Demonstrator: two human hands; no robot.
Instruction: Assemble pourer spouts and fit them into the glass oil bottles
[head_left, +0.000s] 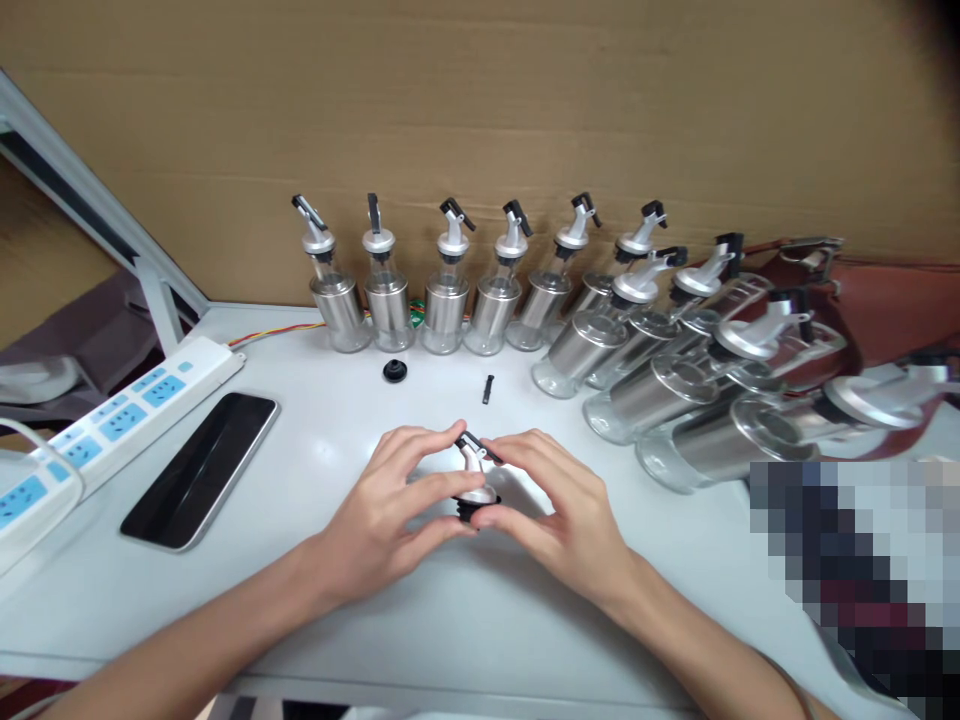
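Observation:
Between my two hands, above the white table (315, 615), is a pourer stopper (475, 482) with a silver spout, a black flip lever on top and a ribbed black plug below. My left hand (382, 500) grips it from the left, fingers at the spout and thumb by the plug. From the other side my right hand (574, 510) pinches it, fingertips at the lever and thumb at the plug. Just beyond my hands lie a small black lever piece (488, 389) and a round black rubber plug (394, 371).
Several glass-and-steel oil bottles (446, 312) with pourers line the back and curve down the right side. At left are a black phone (201, 472) and a white power strip (112, 430). A cardboard wall (480, 110) stands behind; a brown leather bag (885, 310) is at right.

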